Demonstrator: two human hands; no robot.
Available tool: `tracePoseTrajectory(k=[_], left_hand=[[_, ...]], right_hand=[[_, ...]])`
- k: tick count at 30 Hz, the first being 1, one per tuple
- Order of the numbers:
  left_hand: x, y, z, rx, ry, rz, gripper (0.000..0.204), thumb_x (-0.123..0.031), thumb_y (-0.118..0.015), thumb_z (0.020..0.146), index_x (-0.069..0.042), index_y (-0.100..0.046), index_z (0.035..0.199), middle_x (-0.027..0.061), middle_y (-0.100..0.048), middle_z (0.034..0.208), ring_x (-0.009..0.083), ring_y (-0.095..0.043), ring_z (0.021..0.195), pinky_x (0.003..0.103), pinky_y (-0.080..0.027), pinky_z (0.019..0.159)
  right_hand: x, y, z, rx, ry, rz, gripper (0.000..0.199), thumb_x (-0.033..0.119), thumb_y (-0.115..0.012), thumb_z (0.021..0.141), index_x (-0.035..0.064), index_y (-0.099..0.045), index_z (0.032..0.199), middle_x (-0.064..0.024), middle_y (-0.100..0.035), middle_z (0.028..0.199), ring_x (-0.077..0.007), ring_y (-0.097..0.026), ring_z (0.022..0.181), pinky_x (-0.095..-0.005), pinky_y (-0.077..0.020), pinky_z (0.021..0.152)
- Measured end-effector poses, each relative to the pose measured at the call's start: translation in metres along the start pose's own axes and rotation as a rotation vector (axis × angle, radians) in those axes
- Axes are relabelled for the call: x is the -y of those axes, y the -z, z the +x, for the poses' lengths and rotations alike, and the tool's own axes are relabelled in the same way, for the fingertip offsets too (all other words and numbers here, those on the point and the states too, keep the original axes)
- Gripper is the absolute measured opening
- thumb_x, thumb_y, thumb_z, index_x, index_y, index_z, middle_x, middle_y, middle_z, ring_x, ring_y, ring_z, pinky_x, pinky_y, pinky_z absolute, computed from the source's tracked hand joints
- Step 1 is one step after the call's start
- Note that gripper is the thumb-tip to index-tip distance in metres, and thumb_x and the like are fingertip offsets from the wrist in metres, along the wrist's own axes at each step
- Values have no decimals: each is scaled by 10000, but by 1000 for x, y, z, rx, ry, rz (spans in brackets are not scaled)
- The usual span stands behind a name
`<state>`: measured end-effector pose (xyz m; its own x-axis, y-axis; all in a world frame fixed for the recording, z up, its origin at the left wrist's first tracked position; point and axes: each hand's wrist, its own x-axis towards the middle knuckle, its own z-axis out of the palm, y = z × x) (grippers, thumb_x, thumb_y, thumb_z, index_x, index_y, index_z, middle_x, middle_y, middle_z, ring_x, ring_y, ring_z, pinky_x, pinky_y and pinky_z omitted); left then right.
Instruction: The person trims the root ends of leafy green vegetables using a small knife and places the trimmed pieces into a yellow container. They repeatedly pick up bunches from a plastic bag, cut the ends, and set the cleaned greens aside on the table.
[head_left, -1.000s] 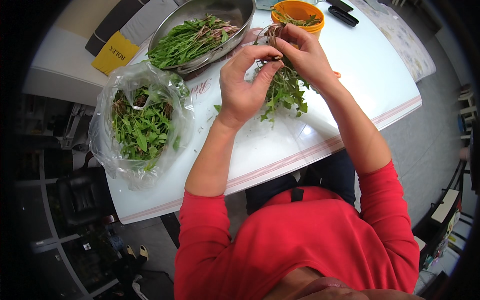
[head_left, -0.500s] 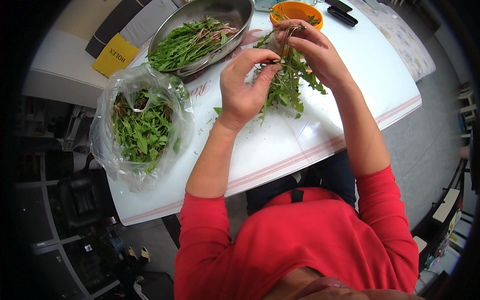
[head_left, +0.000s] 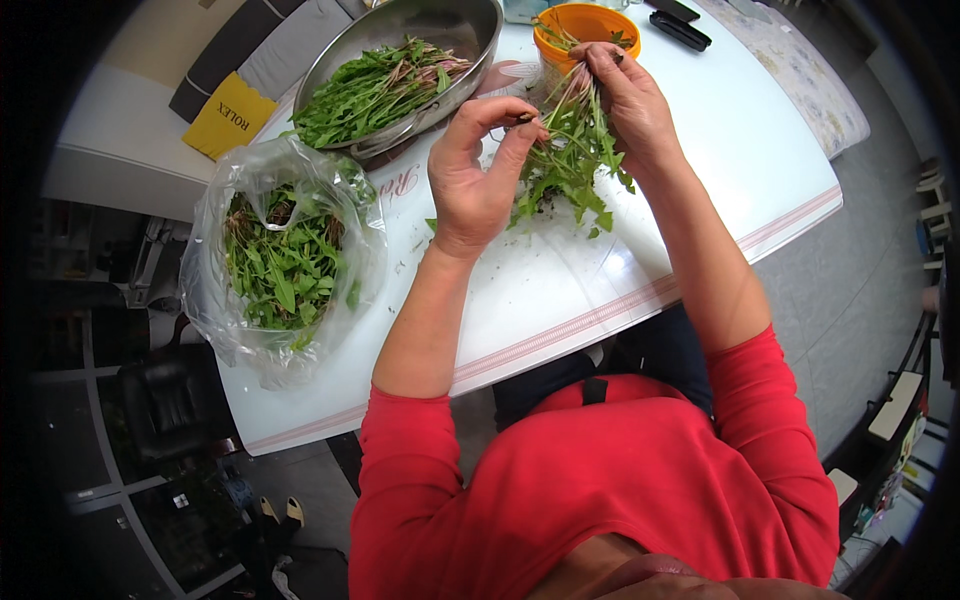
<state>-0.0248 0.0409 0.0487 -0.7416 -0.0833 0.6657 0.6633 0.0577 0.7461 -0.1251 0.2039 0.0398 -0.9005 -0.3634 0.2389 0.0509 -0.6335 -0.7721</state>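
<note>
My right hand [head_left: 635, 112] pinches a bunch of leafy greens [head_left: 572, 178], which look like dandelion greens, by their pinkish root ends. Their jagged leaves hang down toward the white table [head_left: 480, 320]. To the left of the bunch is my left hand [head_left: 474, 178], thumb and forefinger closed on a small dark bit [head_left: 525, 118], too small to name. Just behind my right hand stands an orange tub [head_left: 547, 50] with some greens in it. A steel bowl [head_left: 478, 45] at the back left bears a pile of greens, their stems pointing right.
On the left of the table sits a clear plastic bag [head_left: 205, 270] full of greens. Crumbs of soil lie near the hands. A black case [head_left: 682, 32] rests at the back right. A yellow bag [head_left: 230, 115] and a black chair [head_left: 170, 400] are beyond the table's left side.
My right hand's fingers have closed together on the root ends, where they were looser and more spread. The left hand has shifted slightly left, away from the bunch.
</note>
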Motion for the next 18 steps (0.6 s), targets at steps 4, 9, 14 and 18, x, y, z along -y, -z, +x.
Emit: tracePoseTrajectory(k=[4,9,14,18], left_hand=[[1,1,0,-12,-16,-5,143,18,-675,933,4,-634,1070,64,-677,1000,135,-662,887,272,-514,857],[6,4,1,13,-71,33,149,-24,-619,994,5,-596,1139,87,-700,1012,156,-673,934,297,-544,881],[4,4,0,-22,-15,-24,144,-42,-621,998,-1,-597,1134,80,-693,1014,144,-657,944,286,-526,884],[7,4,4,-86,36,-161,142,-53,-629,997,-11,-602,1130,53,-683,987,121,-643,916,254,-504,866]], right_hand=[[2,-2,0,-58,122,-36,238,248,-544,1067,48,-658,1129,9,-642,853,-62,-609,753,-207,-516,672],[8,7,1,14,236,-187,244,230,-539,1071,37,-652,1170,-6,-652,883,-73,-613,818,-208,-511,738],[16,-17,-14,237,264,-465,275,139,-586,1032,35,-615,1284,-34,-683,1071,-88,-638,969,-249,-515,842],[16,-12,-18,323,160,-451,375,76,-609,995,37,-557,1365,-44,-657,1116,-90,-605,915,-249,-508,820]])
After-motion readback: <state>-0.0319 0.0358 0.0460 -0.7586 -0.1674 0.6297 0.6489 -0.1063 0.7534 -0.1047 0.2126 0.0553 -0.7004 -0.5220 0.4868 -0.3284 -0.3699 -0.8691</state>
